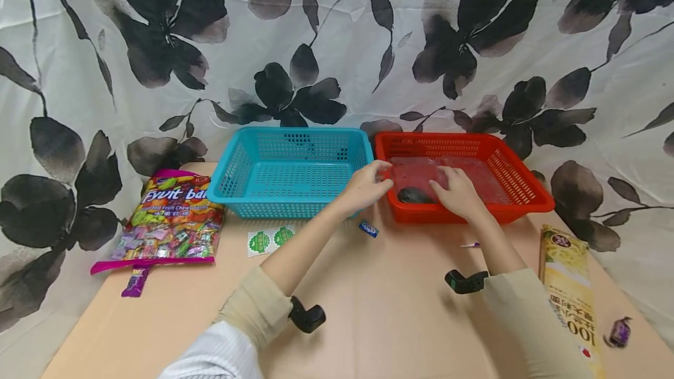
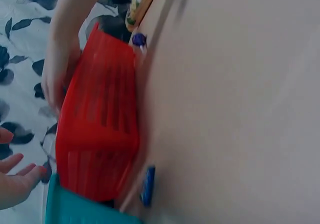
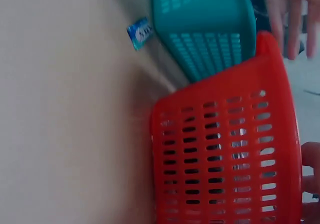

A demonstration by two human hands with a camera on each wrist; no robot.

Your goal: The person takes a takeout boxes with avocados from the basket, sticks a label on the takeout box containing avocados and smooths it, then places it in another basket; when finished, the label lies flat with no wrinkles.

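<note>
My left hand (image 1: 368,183) hovers at the red basket's left end, near the gap between the two baskets, its fingers spread with nothing between them. The right hand (image 1: 460,193) reaches over the front rim of the red basket (image 1: 521,192), thumb and fingers apart and pointing down inside. Clear plastic packaging (image 1: 474,177) lies on that basket's floor, with a dark rounded object (image 1: 416,195) near the front left corner. In the right wrist view, the basket wall (image 3: 220,149) partly hides the right fingers (image 3: 311,176).
A turquoise basket (image 1: 274,177) stands left of the red one. A small blue wrapped candy (image 1: 368,228), green stickers (image 1: 270,240) and a purple lollipop (image 2: 140,40) lie in front. A fruit candy bag (image 1: 168,215) sits left, a yellow pasta packet (image 1: 571,285) right.
</note>
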